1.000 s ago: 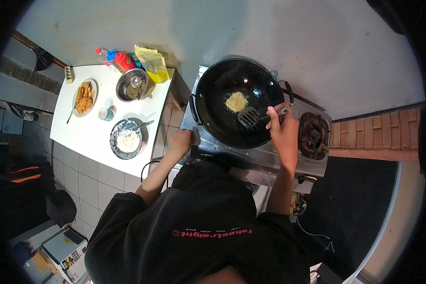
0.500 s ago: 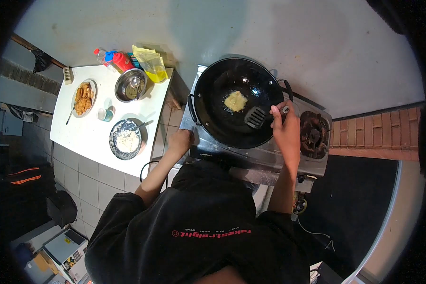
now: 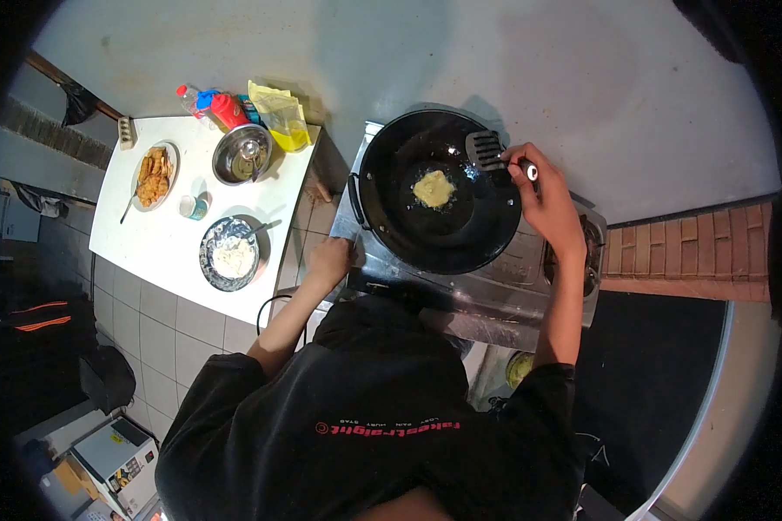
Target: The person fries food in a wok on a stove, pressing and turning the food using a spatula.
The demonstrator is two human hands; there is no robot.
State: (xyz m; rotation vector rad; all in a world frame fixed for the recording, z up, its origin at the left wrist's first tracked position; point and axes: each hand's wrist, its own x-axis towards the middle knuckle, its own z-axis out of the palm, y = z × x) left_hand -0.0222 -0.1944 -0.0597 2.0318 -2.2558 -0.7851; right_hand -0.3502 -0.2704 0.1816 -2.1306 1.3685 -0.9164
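My right hand (image 3: 543, 195) is closed round the handle of a slotted spatula (image 3: 485, 151). The spatula's black head is over the upper right rim of a black wok (image 3: 417, 239). In the wok's middle a pale yellow piece of battered food (image 3: 434, 189) lies in bubbling oil. My left hand (image 3: 330, 262) rests closed at the left edge of the metal stove (image 3: 369, 260), below the wok's left handle; whether its fingers hold anything is hidden.
On the white table (image 3: 161, 252) at left are a plate of fried food (image 3: 155, 178), a steel bowl (image 3: 241, 156), a dark bowl of white batter (image 3: 232, 254), a cup (image 3: 193, 207), bottles and a yellow oil pouch (image 3: 280, 117). A second burner (image 3: 589, 256) lies right of the wok.
My right hand has moved up and slightly right, lifting the spatula from beside the food to the wok's upper right rim. The left hand and the food stay in place.
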